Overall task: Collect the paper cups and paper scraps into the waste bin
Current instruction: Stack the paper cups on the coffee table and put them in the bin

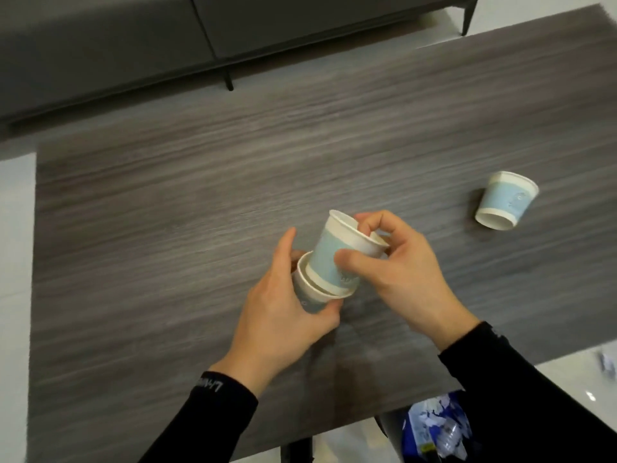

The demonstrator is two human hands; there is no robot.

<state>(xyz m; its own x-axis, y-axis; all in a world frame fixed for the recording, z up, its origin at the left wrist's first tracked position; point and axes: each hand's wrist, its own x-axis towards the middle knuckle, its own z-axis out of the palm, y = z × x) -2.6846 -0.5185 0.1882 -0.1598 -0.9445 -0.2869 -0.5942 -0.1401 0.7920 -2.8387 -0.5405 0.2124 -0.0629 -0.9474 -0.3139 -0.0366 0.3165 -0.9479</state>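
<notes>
Over the middle of the grey wood-grain table [167, 212], my left hand [277, 315] grips a white and light-blue paper cup [309, 289] by its side. My right hand [400, 272] holds a second matching cup [329, 255], thumb on its wall and fingers in its mouth, with its base sitting inside the first cup's rim. A third cup [505, 200] lies tipped on the table at the right, apart from both hands. The waste bin [434, 426], lined with a blue bag holding white scraps, stands below the table's near edge, partly hidden by my right sleeve.
A dark grey sofa [133, 38] on thin black legs runs along the far side of the table. White floor shows at the left and lower right, where a small crumpled scrap [606, 362] lies near the frame edge.
</notes>
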